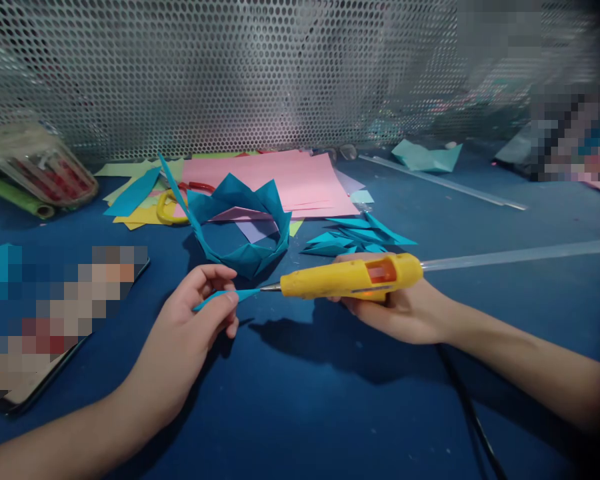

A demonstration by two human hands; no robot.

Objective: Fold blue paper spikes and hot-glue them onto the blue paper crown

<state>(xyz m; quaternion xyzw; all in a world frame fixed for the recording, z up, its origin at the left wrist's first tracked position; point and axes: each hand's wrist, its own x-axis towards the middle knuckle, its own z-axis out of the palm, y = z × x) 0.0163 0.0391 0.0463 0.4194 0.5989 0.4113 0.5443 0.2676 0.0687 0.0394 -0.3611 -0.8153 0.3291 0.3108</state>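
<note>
My left hand [200, 320] pinches a small folded blue paper piece [225, 295] between thumb and fingers, its tip pointing right. My right hand [395, 310] grips a yellow glue gun [353, 277] held level, with a clear glue stick [520, 255] jutting from its back. The metal nozzle touches the tip of the paper piece. Just behind both hands stands a blue paper crown-like ring [243, 223] of joined folded pieces.
Several loose folded blue pieces [355, 237] lie right of the ring. Pink sheets [290, 180], yellow scissors [167, 207] and other coloured paper lie behind. A perforated metal wall [260, 73] closes the back. A phone [55, 320] lies at left. The gun's black cord [470, 413] runs toward me.
</note>
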